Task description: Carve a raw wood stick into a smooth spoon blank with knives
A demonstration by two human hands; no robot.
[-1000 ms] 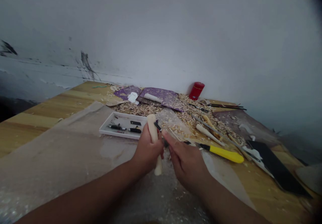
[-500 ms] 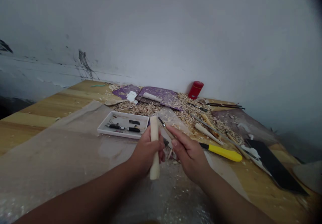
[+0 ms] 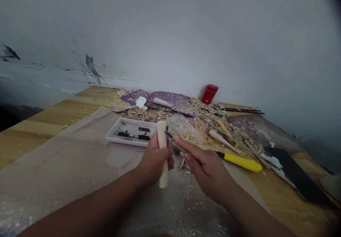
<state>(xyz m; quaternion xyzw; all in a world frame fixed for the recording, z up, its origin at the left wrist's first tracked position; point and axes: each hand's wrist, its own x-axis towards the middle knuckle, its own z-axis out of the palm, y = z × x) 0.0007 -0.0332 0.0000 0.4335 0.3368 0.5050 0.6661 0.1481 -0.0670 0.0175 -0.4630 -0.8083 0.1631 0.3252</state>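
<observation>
My left hand (image 3: 156, 156) is wrapped round a pale, rounded wooden stick (image 3: 161, 132), held nearly upright with its top and bottom ends sticking out past the fingers. In my right hand (image 3: 206, 164) is a slim carving knife (image 3: 169, 135) with a small dark metal blade, its handle mostly covered by the fingers. The blade's tip is at the upper right side of the stick; whether it cuts in cannot be made out. Behind my left hand lies a white tray (image 3: 112, 138) with black-handled tools (image 3: 124, 134) in it.
Wood shavings (image 3: 149, 115) heap along the back, around purple sheets (image 3: 170, 98). A red canister (image 3: 209, 94) leans near the wall. To the right lie a yellow-handled tool (image 3: 242, 161), a tapered wooden piece (image 3: 222, 140) and a black flat board (image 3: 295, 173). Plastic sheeting (image 3: 66, 166) covers the table's front.
The knife's blade has come closer to the stick's upper right side. The stick leans slightly more to the left. The whole view has shifted a little.
</observation>
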